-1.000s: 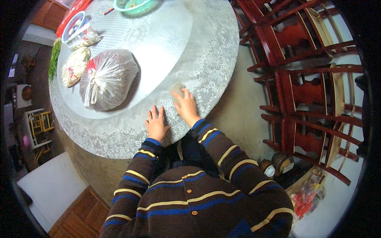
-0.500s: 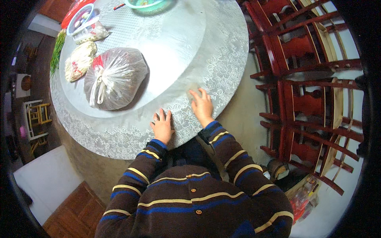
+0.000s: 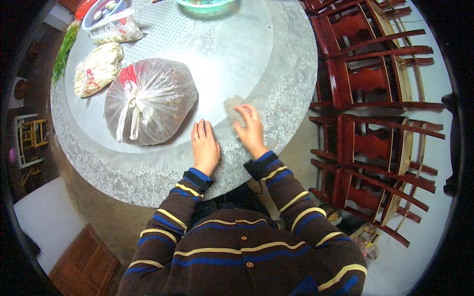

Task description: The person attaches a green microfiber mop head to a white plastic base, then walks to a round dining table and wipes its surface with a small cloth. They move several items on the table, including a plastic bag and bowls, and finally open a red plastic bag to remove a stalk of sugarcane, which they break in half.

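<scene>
My left hand (image 3: 205, 148) lies flat on the patterned grey tablecloth (image 3: 148, 172), fingers together and stretched forward, with nothing in it. To its right, my right hand (image 3: 252, 130) bends its fingers over a small greyish-beige cloth (image 3: 234, 107). The cloth is blurred and partly hidden by the fingers, and it rests on the table's surface. Just left of my left hand stands a large knotted clear plastic bag (image 3: 153, 101), full of something brownish, with a red patch near the knot.
Behind the bag lie a bundle of pale dried noodles or strips (image 3: 98, 69), a small clear packet (image 3: 118, 30), a bowl with eggs (image 3: 104, 12) and green stalks (image 3: 65, 52). A green basin (image 3: 205, 6) sits at the far edge. Stacked dark red wooden chairs (image 3: 370, 143) line the right.
My left hand has moved forward and flattened on the table. The right hand has shifted slightly with the cloth, which shows more now. The view has moved a little.
</scene>
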Motion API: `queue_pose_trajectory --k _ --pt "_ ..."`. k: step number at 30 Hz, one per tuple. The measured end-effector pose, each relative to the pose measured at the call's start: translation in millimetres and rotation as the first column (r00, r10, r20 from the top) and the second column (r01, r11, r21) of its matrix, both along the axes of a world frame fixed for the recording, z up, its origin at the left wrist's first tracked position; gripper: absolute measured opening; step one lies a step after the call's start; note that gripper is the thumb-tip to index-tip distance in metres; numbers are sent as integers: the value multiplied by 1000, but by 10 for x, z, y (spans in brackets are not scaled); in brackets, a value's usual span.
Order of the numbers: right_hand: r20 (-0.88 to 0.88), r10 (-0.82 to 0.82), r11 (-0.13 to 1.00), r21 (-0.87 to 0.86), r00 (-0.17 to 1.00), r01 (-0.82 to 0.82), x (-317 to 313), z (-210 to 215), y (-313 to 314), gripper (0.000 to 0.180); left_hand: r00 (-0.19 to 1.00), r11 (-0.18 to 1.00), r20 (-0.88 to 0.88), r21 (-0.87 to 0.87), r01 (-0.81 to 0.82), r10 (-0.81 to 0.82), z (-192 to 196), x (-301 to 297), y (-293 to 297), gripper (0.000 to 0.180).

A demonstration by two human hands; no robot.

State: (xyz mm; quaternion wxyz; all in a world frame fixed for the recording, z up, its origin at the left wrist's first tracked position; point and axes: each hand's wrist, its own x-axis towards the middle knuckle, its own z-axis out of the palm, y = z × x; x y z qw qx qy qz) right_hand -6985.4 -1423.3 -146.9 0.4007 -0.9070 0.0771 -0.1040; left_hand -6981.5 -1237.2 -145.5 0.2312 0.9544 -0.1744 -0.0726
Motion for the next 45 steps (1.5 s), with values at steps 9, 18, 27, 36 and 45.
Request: queue_pose_trajectory --k 9,18,27,36,45 --pt "54 208 944 -273 977 -186 357 -107 676 41 999 1000 44 -2 3 -3 -193 41 126 70" --pt "83 326 905 -315 942 -286 546 -158 392 42 997 997 -3 13 -75 75 -128 69 33 68" --pt "78 272 912 -340 959 -231 1286 -171 -562 43 977 974 0 81 -213 214 -89 92 -139 63" --pt "18 191 916 -361 981 -172 2104 -154 -1802 40 875 863 -30 187 -470 483 173 404 -733 62" --pt "-44 98 882 -458 994 -107 3069 -168 -2387 40 905 906 38 1 -424 423 273 1099 -1347 67"
